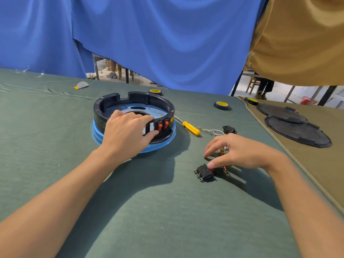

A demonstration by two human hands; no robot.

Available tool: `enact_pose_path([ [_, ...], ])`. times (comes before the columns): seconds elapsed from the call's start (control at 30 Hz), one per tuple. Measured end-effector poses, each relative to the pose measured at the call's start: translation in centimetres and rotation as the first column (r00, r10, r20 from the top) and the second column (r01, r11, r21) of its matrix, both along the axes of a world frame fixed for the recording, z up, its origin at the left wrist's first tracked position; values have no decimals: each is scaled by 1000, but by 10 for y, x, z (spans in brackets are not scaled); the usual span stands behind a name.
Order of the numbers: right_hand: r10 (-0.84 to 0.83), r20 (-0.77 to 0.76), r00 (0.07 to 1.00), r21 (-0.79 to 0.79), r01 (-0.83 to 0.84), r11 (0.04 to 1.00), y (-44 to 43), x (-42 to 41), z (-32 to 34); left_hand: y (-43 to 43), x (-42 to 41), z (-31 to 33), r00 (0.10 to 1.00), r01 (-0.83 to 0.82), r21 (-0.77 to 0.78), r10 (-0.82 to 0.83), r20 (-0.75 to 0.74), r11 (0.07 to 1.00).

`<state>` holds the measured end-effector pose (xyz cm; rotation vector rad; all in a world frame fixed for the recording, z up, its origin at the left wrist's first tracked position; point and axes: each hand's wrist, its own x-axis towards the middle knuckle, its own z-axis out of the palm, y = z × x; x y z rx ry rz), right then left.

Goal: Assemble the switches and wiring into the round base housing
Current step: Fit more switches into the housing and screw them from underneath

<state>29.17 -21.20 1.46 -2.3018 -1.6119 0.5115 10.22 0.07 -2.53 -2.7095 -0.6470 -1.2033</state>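
Fingers [138, 119] of my left hand [126, 133] curl over the near wall of the round base housing [104, 107], with my thumb pressed against the outside of that wall, so I grip the black ring firmly. The housing sits on a blue disc [96, 135] on the green cloth [167, 211], left of centre. Two red rocker switches [162, 125] sit side by side in the wall just beside my thumb. My right hand [242, 151] hovers low over the cloth to the right, its fingers spread and only slightly bent, holding nothing; the thumb tip touches a loose black switch [203, 173] lying there, and a tangle of wiring [223, 150] shows under the palm. Beyond it lie a white lead [214, 130] and a black socket [229, 129]. A yellow-handled screwdriver [190, 128] lies between the housing and that lead. Two black round covers [297, 132] rest overlapping on the tan cloth [316, 164] at far right.
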Motion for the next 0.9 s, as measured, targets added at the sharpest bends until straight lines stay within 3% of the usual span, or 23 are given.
enact_pose_path([
  [0.27,-15,-24,1000,36,16,999,-5,-6,0,-3,0,1,1000,-6,13,6,28,1000],
  [0.43,-28,-142,990,227,60,972,-4,-10,-2,-1,1,0,1000,-8,25,8,20,1000],
  [0.6,-98,-168,981,466,167,869,5,-13,-6,4,-1,2,1000,28,0,-28,6,1000],
  [0.9,-145,-163,976,584,214,783,39,-31,1,16,-6,5,999,43,13,-43,25,999],
])
